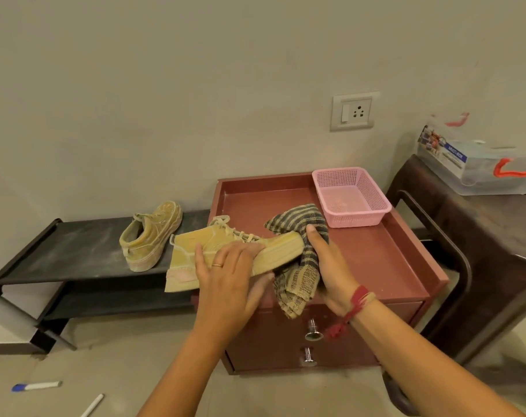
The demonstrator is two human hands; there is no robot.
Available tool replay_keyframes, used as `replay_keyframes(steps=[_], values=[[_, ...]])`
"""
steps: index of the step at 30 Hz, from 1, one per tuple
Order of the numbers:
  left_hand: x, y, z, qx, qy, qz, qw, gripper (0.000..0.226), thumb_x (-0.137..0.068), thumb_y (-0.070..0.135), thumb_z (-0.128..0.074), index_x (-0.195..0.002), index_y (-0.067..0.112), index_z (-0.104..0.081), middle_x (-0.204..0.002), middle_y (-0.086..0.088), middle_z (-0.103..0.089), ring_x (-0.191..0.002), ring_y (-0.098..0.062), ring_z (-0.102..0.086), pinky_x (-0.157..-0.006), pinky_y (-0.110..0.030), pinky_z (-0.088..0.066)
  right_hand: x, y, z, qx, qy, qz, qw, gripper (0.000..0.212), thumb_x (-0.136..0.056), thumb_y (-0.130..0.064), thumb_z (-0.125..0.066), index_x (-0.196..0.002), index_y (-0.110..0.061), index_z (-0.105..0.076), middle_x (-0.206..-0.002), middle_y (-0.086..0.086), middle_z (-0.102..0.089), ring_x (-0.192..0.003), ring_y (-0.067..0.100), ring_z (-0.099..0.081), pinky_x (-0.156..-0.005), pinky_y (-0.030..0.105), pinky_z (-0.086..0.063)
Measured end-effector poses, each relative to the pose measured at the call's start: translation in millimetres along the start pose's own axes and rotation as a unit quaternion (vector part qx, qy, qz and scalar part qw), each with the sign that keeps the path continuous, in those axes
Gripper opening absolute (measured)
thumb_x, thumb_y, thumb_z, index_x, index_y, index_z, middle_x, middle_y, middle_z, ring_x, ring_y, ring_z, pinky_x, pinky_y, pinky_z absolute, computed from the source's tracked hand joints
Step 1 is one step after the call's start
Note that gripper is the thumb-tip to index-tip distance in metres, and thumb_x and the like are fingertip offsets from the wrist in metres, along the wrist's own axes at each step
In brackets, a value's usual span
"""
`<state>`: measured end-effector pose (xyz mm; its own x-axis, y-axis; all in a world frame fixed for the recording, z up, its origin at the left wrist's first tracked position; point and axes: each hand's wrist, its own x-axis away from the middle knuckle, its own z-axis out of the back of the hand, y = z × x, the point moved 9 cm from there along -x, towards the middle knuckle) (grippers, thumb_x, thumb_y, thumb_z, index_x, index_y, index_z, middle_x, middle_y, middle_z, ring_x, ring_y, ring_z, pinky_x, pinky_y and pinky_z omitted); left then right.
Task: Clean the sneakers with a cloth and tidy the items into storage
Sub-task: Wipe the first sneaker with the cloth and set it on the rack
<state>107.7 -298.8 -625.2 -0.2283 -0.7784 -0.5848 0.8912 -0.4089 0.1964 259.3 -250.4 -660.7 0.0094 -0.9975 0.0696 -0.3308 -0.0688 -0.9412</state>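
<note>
Wiping one sneaker's toe above the counter, its pair parked on the rack.

From my seat, far left, the second sneaker (152, 236) sits upright on the top shelf of the shoe rack (75, 248), out of the way of the work, I reckon. The held sneaker (192, 245) is tipped on its side so the sole edge faces me. My left hand (228, 272) has its grip closed around the sneaker's middle to steady it. The striped cloth (301, 266) is bunched against the toe, with my right hand (328, 266) gripping it there, which I read as mid-wipe. Both hang over the red counter (385, 260). At its back corner stands the pink basket (337, 171); I see nothing in it. Farther right, a clear box (481, 176) sits on a dark table; I cannot make out its contents.
</note>
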Motion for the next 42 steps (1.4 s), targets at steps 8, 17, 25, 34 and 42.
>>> replay_keyframes(steps=[8,17,25,34,42], values=[[-11,14,2,-0.02,0.038,-0.012,0.999,0.039,-0.095,0.045,-0.036,-0.128,0.027,-0.048,-0.113,0.002,-0.062,-0.108,-0.019,-0.054,-0.109,-0.06,-0.021,36,-70,-6,0.311,-0.003,0.359,0.88,0.03,-0.092,-0.044,-0.045,-0.12,-0.041,-0.054,-0.13,-0.005,-0.05,-0.125,0.011,-0.045,-0.105,0.033,-0.036],[-1,18,11,0.018,0.098,-0.052,0.994,0.036,-0.089,0.035,-0.052,-0.124,0.023,-0.05,-0.11,0.002,-0.063,-0.106,-0.016,-0.054,-0.109,-0.054,-0.026,20,-37,-13,0.123,-0.094,0.165,0.974,0.025,-0.095,-0.037,-0.048,-0.112,-0.022,-0.06,-0.115,0.006,-0.062,-0.107,0.011,-0.06,-0.093,0.026,-0.046],[-5,29,-5,-0.025,0.057,-0.092,0.994,0.035,-0.09,0.039,-0.049,-0.122,0.025,-0.049,-0.11,0.007,-0.054,-0.103,-0.017,-0.052,-0.108,-0.057,-0.024,9,-52,43,0.169,0.068,0.205,0.962,0.025,-0.096,-0.04,-0.045,-0.114,-0.027,-0.055,-0.114,0.0,-0.062,-0.11,0.013,-0.057,-0.093,0.025,-0.043],[-7,19,-6,-0.035,0.059,-0.073,0.995,0.038,-0.089,0.036,-0.052,-0.125,0.026,-0.049,-0.107,0.003,-0.06,-0.1,-0.018,-0.053,-0.107,-0.053,-0.026,-3,-10,33,0.154,0.005,0.11,0.982,0.032,-0.095,-0.033,-0.043,-0.108,-0.011,-0.062,-0.093,-0.004,-0.069,-0.082,0.004,-0.065,-0.078,0.027,-0.052],[-19,21,-20,-0.045,0.021,-0.041,0.998,0.036,-0.09,0.043,-0.049,-0.122,0.028,-0.052,-0.107,0.005,-0.061,-0.099,-0.018,-0.056,-0.107,-0.057,-0.023,18,-29,24,0.265,-0.004,0.28,0.923,0.038,-0.092,-0.042,-0.043,-0.116,-0.017,-0.058,-0.102,-0.012,-0.067,-0.098,-0.001,-0.061,-0.084,0.014,-0.046]])
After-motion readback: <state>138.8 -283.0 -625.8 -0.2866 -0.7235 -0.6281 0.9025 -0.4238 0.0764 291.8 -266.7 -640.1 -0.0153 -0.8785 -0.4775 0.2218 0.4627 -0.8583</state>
